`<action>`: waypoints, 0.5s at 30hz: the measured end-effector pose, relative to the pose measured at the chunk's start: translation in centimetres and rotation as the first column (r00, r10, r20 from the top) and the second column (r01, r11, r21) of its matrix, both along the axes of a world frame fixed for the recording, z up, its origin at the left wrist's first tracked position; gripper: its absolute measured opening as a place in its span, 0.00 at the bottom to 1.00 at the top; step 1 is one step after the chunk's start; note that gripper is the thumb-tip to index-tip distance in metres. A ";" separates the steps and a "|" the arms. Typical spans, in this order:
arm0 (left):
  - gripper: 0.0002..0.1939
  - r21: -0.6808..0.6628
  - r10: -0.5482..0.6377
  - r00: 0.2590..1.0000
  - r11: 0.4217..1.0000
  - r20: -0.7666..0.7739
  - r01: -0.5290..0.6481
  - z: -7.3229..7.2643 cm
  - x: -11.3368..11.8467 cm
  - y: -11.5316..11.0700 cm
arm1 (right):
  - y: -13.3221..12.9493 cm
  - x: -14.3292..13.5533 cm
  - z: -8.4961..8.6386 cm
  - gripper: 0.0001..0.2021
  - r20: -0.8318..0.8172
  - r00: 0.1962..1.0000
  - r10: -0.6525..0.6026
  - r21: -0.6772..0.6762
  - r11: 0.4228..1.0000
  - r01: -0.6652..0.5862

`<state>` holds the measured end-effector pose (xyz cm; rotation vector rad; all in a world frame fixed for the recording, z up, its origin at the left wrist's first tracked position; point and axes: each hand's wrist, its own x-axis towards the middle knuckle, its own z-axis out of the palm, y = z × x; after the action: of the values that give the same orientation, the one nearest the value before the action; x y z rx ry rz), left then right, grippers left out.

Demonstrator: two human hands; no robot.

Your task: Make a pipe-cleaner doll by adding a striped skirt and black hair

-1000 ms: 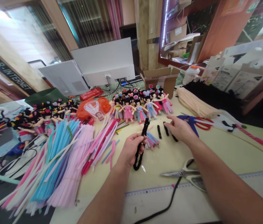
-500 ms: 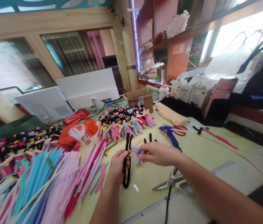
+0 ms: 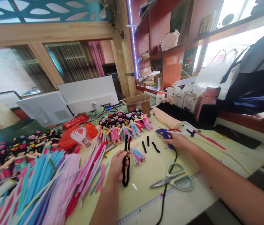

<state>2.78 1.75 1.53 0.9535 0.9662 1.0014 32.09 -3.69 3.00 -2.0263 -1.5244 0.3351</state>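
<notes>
Both hands, cluttered table, reddish shelves

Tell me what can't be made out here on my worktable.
Head view: whether the right hand grips the blue glue gun; the hand hides the contact.
Head view: middle of the black loop; the left hand covers it.
Head view: dresses of the rear dolls; the front dolls hide them.
Head view: end of the black cord; cut off by bottom edge.

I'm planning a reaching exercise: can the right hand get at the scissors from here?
Probably yes: the scissors lie near the right hand, their handles uncovered, though it is at the glue gun.
</notes>
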 end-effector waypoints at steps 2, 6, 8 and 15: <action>0.14 0.005 0.011 1.000 1.000 0.012 -0.011 0.0 -0.2 0.1 | -0.3 0.0 -0.1 0.15 0.018 1.000 -0.003 -0.034 0.999 0.004; 0.11 0.000 -0.007 0.999 1.000 0.048 0.007 -0.1 -0.4 0.3 | -3.0 0.5 -0.5 0.11 0.072 0.995 0.071 -0.152 0.987 -0.059; 0.10 -0.002 -0.022 0.998 1.000 0.064 0.022 -0.2 -0.4 0.4 | -4.9 0.3 -0.6 0.09 0.051 0.977 0.208 -0.226 0.955 -0.192; 0.07 -0.022 -0.026 0.997 0.999 0.070 0.027 -0.3 -0.3 0.1 | -9.3 -3.1 -1.8 0.20 0.160 0.781 0.604 -0.268 0.788 -0.555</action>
<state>2.51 1.81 1.23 0.9047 0.9026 0.9931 28.98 -12.94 1.19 -1.7306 -2.3603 0.5224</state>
